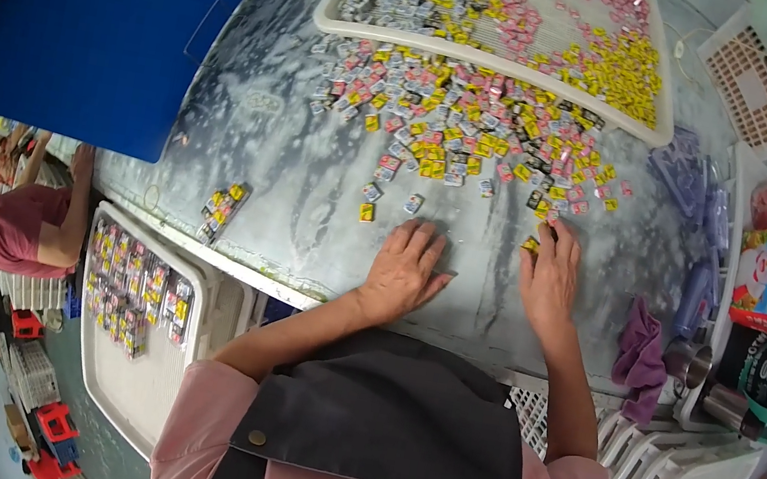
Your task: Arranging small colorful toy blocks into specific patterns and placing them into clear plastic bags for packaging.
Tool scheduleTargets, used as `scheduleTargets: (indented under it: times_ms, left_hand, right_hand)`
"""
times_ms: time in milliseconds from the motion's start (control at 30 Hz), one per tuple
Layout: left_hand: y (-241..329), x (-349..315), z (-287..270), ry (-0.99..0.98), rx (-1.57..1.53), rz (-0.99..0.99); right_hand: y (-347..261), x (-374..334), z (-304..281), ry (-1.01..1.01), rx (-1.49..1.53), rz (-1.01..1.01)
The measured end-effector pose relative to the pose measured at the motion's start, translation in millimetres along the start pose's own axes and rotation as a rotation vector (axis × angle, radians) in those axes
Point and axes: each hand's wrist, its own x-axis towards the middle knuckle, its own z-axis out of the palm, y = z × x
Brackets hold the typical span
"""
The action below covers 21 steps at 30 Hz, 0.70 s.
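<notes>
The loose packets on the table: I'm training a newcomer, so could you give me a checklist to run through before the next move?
1. Loose packets within reach: ok, spread just beyond both hands.
2. Colours separated: not ok, yellow, pink, black and pale ones lie mixed.
3. Left hand open: ok, palm down with the thumb apart; what lies beneath is hidden.
4. Right hand grip: cannot tell; its fingertips are at a yellow packet and a pink packet.
5. Purple cloth away from the packets: ok, at the right.
6. Room in the lower-left tray: ok, bare surface shows.
</notes>
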Motion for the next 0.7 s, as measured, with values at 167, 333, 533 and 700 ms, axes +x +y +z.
scheduleTargets:
  times_ms: [167, 333, 533, 700]
  left_hand:
    - [-3, -6, -7, -0.006, -0.007, 0.111]
    - [-14, -19, -11, -0.048, 0.021, 0.189]
    - [-28, -35, -18, -0.053, 0.032, 0.191]
    - [-23, -33, -26, -0.017, -0.044, 0.187]
  right_hand:
    - [-30, 8, 8, -0.024, 0.201, -0.272]
    - [-47, 15, 28, -0.116, 0.201, -0.401]
    - [-53, -7, 24, -0.097, 0.144, -0.443]
    - [-56, -7, 15, -0.105, 0.208, -0.383]
